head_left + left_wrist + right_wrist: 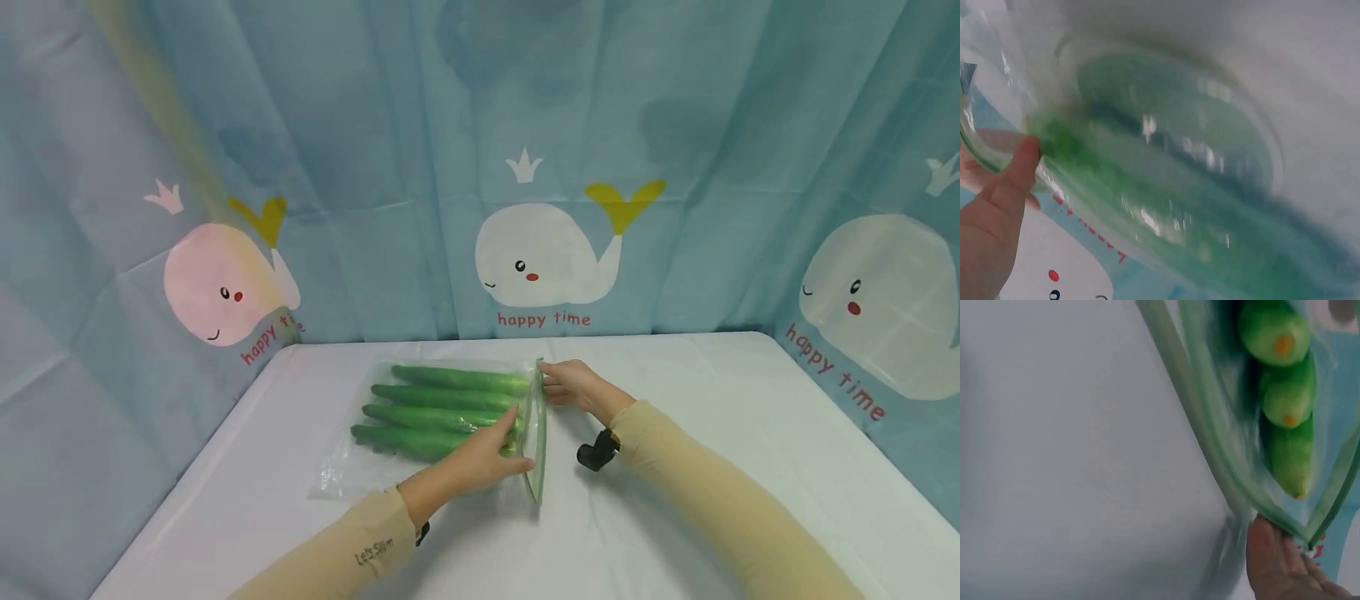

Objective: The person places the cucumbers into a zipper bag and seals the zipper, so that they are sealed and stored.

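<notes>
Several green cucumbers [442, 399] lie side by side inside a clear zip bag [333, 467] on the white table. The bag's green-edged mouth [542, 450] faces right and gapes, with cucumber ends [1285, 394] visible inside. My left hand [483, 457] lies over the near side of the bag by the mouth, index finger and thumb spread apart, touching the film. At the mouth's far corner, my right hand [577, 387] pinches the bag's edge. In the right wrist view, the bag partly hides the right hand's fingertips [1266, 528].
The white table [675, 375] reaches back to a blue curtain [420, 167] printed with whales. A black strapped device [597, 451] sits at my right wrist. Sleeves [712, 492] extend in from the near edge.
</notes>
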A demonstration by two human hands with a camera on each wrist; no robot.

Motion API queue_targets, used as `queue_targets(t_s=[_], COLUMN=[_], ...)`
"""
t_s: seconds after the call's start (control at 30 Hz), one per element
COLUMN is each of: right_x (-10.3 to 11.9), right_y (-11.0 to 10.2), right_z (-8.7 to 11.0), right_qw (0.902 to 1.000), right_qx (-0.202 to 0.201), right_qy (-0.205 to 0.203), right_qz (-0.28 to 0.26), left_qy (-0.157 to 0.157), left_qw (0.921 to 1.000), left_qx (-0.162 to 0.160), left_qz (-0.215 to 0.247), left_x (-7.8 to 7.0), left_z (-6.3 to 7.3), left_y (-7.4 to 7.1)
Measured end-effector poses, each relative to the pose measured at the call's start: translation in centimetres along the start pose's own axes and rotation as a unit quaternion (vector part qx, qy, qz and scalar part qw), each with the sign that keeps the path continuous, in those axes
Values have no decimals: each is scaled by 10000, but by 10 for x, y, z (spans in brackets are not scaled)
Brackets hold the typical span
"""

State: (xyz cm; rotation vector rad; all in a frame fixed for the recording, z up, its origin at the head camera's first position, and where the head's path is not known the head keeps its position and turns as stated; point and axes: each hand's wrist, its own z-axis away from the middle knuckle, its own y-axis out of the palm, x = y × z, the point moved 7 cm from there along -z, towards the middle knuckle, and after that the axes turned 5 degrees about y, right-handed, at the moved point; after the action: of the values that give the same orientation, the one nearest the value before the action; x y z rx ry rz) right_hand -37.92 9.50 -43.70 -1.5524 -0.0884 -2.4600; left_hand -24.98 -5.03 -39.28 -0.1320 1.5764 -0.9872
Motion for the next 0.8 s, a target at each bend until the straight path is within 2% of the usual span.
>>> queue_targets(t_s=[0.1, 0.2, 0.27, 0.43, 0.53, 0.7, 0.8], right_x=[1, 1, 1, 6, 9, 17, 20], right_y=[1, -1, -1, 1, 2, 4, 6], right_z=[-15, -24, -27, -25, -22, -15, -14], right_qw=[9994, 9973, 9969, 9984, 9974, 9921, 9907], right_qx=[-179, -464, -517, -347, -223, 77, 200], right_qy=[136, 186, 107, -333, -683, -1200, -1294], right_qz=[-263, -532, -582, -300, -7, 357, 377], left_qy=[-125, -135, -84, 97, 47, -200, -105], left_qw=[9999, 9982, 9960, 9885, 9851, 9861, 9868], left_qx=[-69, -170, -280, -830, -1110, -1132, -1129], left_qz=[-50, -558, -839, -1261, -1310, -1196, -1160], left_x=[2, 3, 2, 3, 9, 23, 29], left_z=[-7, -19, -31, -64, -83, -111, -121], left_y=[-12, -27, -36, -57, -65, -66, -68])
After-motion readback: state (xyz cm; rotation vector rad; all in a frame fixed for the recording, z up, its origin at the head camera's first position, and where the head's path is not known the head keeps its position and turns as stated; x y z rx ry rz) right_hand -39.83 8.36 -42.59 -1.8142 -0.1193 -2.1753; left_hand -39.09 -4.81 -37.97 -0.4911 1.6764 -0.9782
